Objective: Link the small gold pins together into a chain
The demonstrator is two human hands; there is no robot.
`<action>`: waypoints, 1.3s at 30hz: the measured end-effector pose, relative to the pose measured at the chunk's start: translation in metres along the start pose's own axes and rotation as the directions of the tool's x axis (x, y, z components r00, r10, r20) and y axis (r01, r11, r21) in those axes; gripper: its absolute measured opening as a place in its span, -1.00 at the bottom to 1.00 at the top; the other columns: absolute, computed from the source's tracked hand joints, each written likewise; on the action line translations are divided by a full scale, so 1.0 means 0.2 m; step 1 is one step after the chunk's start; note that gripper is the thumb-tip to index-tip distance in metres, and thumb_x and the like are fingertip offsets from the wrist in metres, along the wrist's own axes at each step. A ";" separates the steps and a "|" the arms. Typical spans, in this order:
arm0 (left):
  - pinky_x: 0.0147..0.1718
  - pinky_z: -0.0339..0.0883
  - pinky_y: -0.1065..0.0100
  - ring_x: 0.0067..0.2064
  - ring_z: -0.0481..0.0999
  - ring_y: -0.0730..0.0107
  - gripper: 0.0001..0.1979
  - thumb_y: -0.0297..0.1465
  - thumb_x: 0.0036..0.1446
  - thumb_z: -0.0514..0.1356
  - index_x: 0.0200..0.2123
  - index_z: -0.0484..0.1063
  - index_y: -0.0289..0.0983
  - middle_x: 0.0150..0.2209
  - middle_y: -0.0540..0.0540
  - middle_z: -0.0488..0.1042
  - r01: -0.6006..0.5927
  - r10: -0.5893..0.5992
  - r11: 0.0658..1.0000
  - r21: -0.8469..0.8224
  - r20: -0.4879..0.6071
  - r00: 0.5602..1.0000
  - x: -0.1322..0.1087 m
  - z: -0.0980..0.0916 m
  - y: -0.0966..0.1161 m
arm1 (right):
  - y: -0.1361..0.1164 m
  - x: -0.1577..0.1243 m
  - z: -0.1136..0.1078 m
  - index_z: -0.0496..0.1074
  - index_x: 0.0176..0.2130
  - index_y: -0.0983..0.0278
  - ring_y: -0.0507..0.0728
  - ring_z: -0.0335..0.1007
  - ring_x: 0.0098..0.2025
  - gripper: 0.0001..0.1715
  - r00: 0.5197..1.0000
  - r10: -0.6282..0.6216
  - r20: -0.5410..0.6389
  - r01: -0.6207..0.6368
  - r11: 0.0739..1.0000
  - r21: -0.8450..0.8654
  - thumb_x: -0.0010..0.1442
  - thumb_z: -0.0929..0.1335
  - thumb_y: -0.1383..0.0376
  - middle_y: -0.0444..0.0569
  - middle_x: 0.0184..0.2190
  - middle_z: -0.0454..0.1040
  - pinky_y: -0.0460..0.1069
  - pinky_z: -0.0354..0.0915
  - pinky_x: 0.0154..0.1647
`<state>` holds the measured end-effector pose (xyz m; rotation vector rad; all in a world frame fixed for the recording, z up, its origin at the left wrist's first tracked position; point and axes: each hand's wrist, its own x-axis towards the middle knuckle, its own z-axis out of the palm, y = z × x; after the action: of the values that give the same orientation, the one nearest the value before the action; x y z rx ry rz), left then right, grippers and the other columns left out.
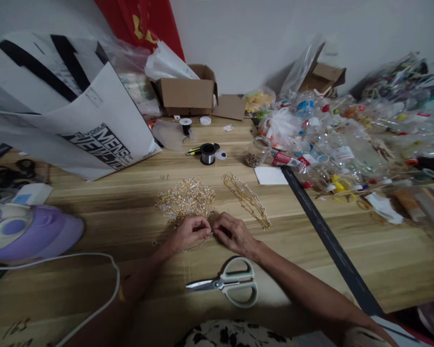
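Note:
My left hand [191, 233] and my right hand [233, 234] meet fingertip to fingertip on the wooden table [130, 212]. Both are closed in a pinch on a small gold piece between them, too small to name. Just beyond the fingers lies a heap of gold beaded wire ornaments [186, 198]. A row of finished gold strands [247, 198] lies to the right of the heap. Scissors [228, 284] with pale handles rest on the table under my wrists.
A wire spool [207, 153] and smaller spools stand behind the heap. A big white shopping bag [68, 111] fills the left, a purple object [32, 231] below it. A cardboard box [188, 91] sits at the back. Plastic bottles and bags [347, 140] clutter the right beyond a dark strip [325, 231].

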<state>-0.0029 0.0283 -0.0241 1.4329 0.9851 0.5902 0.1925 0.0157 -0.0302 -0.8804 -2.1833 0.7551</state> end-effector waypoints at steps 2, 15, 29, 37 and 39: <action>-0.40 0.23 0.45 -0.44 0.37 0.47 -0.80 -0.31 -0.01 0.23 -0.47 0.39 -0.36 -0.52 -0.02 0.41 -0.017 0.017 1.000 0.025 0.000 1.000 0.00 0.00 0.00 | 0.00 0.00 0.00 0.33 -0.21 0.27 0.08 0.33 -0.28 -0.89 1.000 0.006 -0.016 -0.006 1.000 0.011 0.25 0.23 0.35 0.01 -0.32 0.37 -0.06 0.28 -0.27; -0.43 0.21 0.47 -0.43 0.36 0.48 -0.83 -0.34 0.02 0.21 -0.46 0.40 -0.36 -0.51 -0.01 0.41 -0.037 0.036 0.996 0.079 0.008 0.999 0.00 0.00 -0.01 | 0.01 0.01 0.02 0.34 -0.25 0.27 0.05 0.34 -0.29 -0.86 1.000 0.011 0.016 -0.011 1.000 -0.008 0.30 0.20 0.33 -0.02 -0.32 0.38 -0.08 0.27 -0.28; -0.44 0.26 0.45 -0.49 0.39 0.50 -0.73 -0.27 -0.08 0.30 -0.48 0.36 -0.36 -0.55 0.00 0.41 0.045 -0.051 0.991 -0.123 -0.040 0.998 -0.01 0.01 0.03 | 0.01 -0.01 0.03 0.35 -0.27 0.28 0.03 0.31 -0.38 -0.88 0.998 -0.050 -0.035 0.049 0.998 -0.042 0.27 0.23 0.35 -0.03 -0.38 0.37 -0.10 0.24 -0.37; -0.45 0.23 0.47 -0.48 0.38 0.50 -0.76 -0.30 -0.09 0.30 -0.50 0.38 -0.36 -0.54 -0.01 0.42 0.039 -0.044 0.994 -0.104 -0.044 0.998 -0.01 0.00 0.03 | 0.00 -0.02 0.03 0.35 -0.26 0.28 0.03 0.33 -0.36 -0.87 0.992 -0.125 -0.017 0.121 0.980 -0.161 0.28 0.23 0.35 -0.01 -0.35 0.41 -0.12 0.21 -0.43; -0.46 0.22 0.48 -0.48 0.38 0.50 -0.77 -0.30 -0.09 0.30 -0.51 0.37 -0.36 -0.55 0.00 0.41 0.030 -0.035 0.994 -0.101 -0.048 0.998 -0.01 0.00 0.02 | 0.00 -0.02 0.03 0.35 -0.26 0.29 0.03 0.34 -0.35 -0.86 0.990 -0.137 -0.008 0.133 0.972 -0.193 0.29 0.22 0.34 -0.01 -0.34 0.41 -0.12 0.20 -0.43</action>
<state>-0.0027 0.0276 -0.0192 1.3172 1.0023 0.6452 0.1902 0.0113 -0.0356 -0.8189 -2.2985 0.4724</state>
